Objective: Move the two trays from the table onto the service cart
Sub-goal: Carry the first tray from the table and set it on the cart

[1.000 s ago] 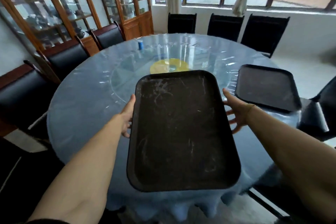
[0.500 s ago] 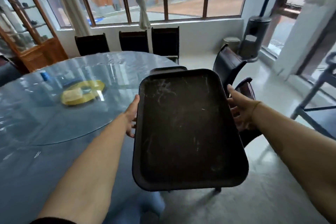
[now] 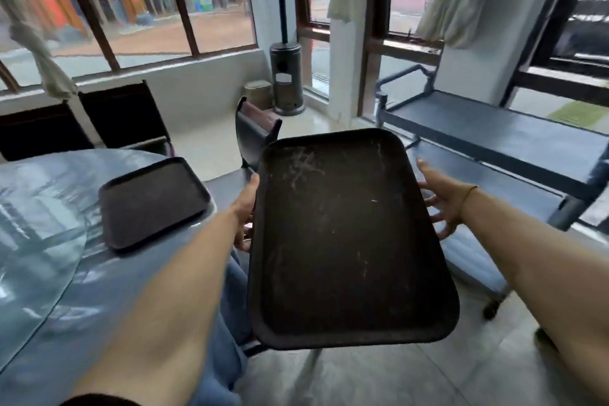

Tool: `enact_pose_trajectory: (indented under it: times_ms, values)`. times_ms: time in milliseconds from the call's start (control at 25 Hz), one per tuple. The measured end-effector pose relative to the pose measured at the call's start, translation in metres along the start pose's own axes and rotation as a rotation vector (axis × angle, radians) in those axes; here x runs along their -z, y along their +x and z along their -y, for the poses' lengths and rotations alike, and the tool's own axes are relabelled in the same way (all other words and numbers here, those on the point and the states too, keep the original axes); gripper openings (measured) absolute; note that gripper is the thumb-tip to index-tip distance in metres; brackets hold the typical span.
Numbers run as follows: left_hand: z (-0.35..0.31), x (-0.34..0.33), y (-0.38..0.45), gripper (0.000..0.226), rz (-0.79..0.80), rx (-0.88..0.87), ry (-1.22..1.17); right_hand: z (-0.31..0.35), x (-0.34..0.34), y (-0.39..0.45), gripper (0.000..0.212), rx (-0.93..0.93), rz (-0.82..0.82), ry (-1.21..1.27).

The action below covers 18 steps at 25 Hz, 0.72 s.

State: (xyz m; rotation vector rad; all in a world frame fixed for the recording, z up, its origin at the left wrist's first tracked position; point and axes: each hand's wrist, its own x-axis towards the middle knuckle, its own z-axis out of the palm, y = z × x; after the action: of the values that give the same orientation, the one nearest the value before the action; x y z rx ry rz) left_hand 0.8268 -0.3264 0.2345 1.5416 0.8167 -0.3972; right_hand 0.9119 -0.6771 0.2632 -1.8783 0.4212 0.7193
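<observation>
**Person's arms: what's worn**

Both forearms bare. Left hand (image 3: 245,208) has no rings or watch visible. Dark sleeve cuff (image 3: 99,400) shows at the left arm's bottom edge. Right hand (image 3: 445,204) has a thin cord-like bracelet (image 3: 468,193) at the wrist.

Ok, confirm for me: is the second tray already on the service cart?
No, the second tray lies on the table, while the service cart shelves show no tray.
</observation>
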Motion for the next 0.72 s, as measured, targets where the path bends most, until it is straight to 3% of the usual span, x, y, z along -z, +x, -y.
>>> enact_pose_trajectory:
  times_ms: [320, 480, 720]
  values:
    - [-0.093, -0.108, 0.084, 0.089, 0.313, -0.059, 0.188, -0.025, 0.090, 0.014, 0.115, -0.116, -0.272, 0.242]
    - [-0.135, -0.135, 0.123, 0.088, 0.400, -0.101, 0.307, -0.020, 0.110, 0.031, 0.099, -0.154, -0.364, 0.332]
    - [-0.180, -0.170, 0.167, 0.083, 0.462, -0.132, 0.407, -0.013, 0.125, 0.058, 0.095, -0.195, -0.468, 0.404]
